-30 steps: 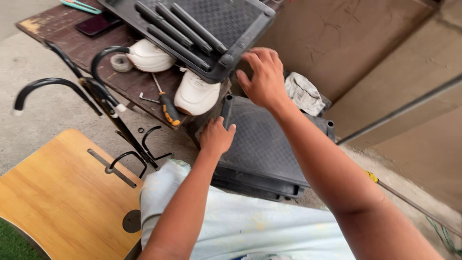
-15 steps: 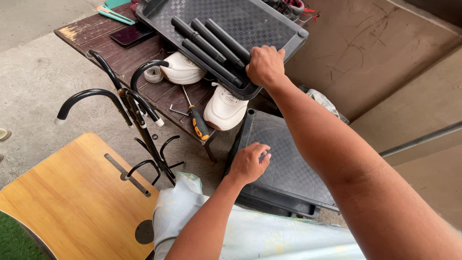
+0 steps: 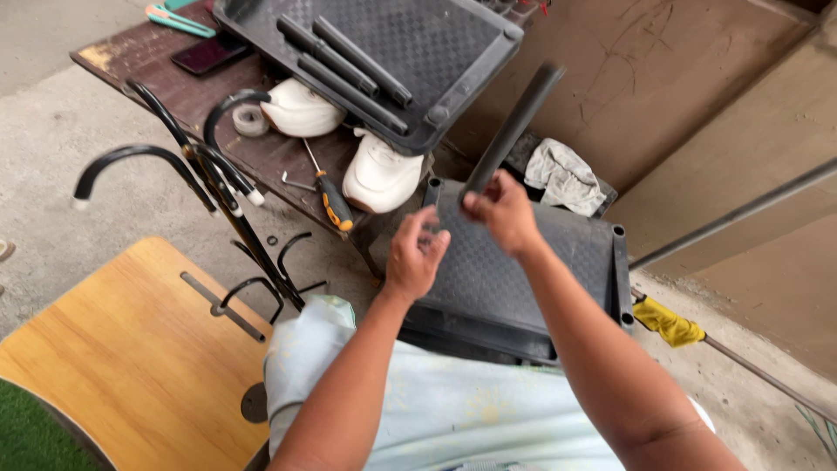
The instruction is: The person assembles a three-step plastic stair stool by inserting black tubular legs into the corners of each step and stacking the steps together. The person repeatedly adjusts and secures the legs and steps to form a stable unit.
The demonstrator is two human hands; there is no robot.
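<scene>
My right hand (image 3: 503, 212) grips the lower end of a black plastic tube (image 3: 514, 126), held up at a slant over a black perforated shelf panel (image 3: 514, 279) that lies in front of my knees. My left hand (image 3: 414, 255) hovers just left of the tube's bottom end, fingers curled and apart, holding nothing, above the panel's near left corner socket. A second black shelf panel (image 3: 418, 35) rests on the brown table and carries several more black tubes (image 3: 349, 61).
On the brown table (image 3: 166, 78) lie a pair of white shoes (image 3: 379, 174), a screwdriver with an orange-and-black handle (image 3: 330, 196), a tape roll (image 3: 250, 119) and a dark phone (image 3: 209, 54). A black metal hook stand (image 3: 218, 201), a wooden board (image 3: 122, 349), a grey rag (image 3: 567, 179) and a yellow-wrapped pole (image 3: 667, 321) surround me.
My right hand left the upper panel on the table and now holds one black tube over the lower panel. My left hand lifted off the lower panel's corner toward the tube.
</scene>
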